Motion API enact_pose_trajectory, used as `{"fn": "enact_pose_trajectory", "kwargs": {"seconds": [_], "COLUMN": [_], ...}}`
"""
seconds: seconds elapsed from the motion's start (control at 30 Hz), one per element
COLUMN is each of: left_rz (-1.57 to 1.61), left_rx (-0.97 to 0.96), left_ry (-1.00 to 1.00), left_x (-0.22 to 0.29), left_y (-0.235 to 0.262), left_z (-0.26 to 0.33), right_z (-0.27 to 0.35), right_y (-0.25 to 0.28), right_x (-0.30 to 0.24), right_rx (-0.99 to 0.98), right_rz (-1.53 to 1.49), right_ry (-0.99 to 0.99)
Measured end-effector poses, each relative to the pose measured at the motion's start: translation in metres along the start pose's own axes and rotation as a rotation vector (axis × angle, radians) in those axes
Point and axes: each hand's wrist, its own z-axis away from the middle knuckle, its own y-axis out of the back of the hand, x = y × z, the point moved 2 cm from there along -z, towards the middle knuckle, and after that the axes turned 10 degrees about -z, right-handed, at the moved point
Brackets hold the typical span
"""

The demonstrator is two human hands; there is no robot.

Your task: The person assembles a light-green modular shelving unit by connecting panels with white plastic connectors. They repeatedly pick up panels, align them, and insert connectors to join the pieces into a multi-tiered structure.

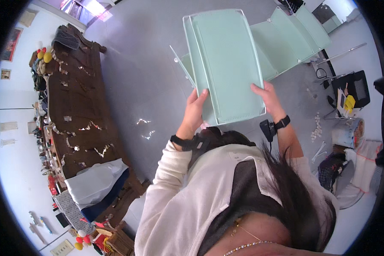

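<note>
A pale green plastic panel [228, 64] with a raised rim is held up in front of me, its long sides running away from me. My left hand [193, 112] grips its near left edge, thumb on top and fingers mostly hidden underneath. On the right edge, my right hand [269, 100] holds it the same way, thumb over the rim. Beyond my left hand, a similar green panel [184, 66] with small white fittings shows partly behind the held one. Several joined green panels [281, 40] stand on the floor at the far right.
Along the left runs a carved dark wooden bench [74, 102], with a white cloth [96, 181] over its near end. Small white pieces [316, 128] lie scattered on the grey floor. A black chair [358, 87], a tub [349, 132] and white sacks [367, 166] crowd the right side.
</note>
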Motion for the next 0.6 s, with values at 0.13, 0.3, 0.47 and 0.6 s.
{"fn": "enact_pose_trajectory", "kwargs": {"seconds": [0.13,0.3,0.47,0.6], "left_rz": [-0.014,-0.034,-0.055,-0.089], "left_rx": [0.182,0.492,0.633,0.756], "left_ry": [-0.057,-0.119,-0.296,-0.216], "left_x": [-0.01,-0.017,-0.021,-0.033], "left_y": [0.028,0.09,0.132,0.173], "left_z": [0.039,0.113,0.174,0.172], "right_z": [0.045,0.099,0.148,0.188], "right_y": [0.034,0.085,0.084,0.038], "right_x": [0.003,0.006,0.016,0.044], "right_rx": [0.154,0.368,0.301,0.183], "right_rz": [-0.05,-0.128,-0.031,0.165], "right_ry": [0.024,0.098,-0.014,-0.059]}}
